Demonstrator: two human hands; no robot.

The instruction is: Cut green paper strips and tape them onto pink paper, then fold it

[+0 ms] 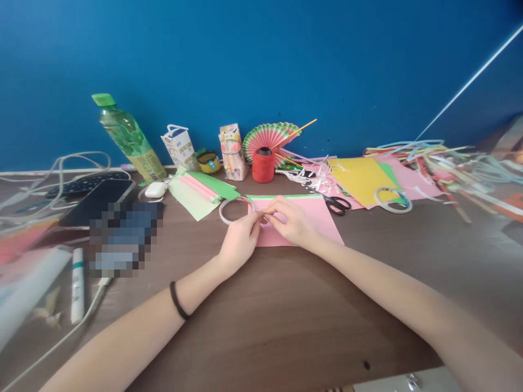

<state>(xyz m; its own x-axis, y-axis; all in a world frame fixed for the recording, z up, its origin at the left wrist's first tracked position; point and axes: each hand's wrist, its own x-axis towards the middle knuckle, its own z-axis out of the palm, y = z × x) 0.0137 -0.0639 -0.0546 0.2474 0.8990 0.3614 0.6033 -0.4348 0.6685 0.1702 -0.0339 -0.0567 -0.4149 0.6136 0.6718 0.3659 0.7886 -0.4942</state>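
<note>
My left hand [241, 239] and my right hand [292, 220] meet over a pink sheet of paper [318, 220] with a green strip along its far edge. The fingers of both are pinched together at the sheet's left part. What sits between the fingertips is too small to make out. Just left of them a roll of tape [223, 212] lies flat, partly behind my left hand. Black-handled scissors [338, 205] rest at the sheet's far right corner.
Along the blue wall stand a green bottle [131, 139], a carton [180, 147], a red thread spool [263, 165] and a folded paper fan [265, 139]. Yellow paper [359, 177] and a second tape roll [393, 200] lie right. A marker [77, 286] and a cabled phone [126, 239] lie left.
</note>
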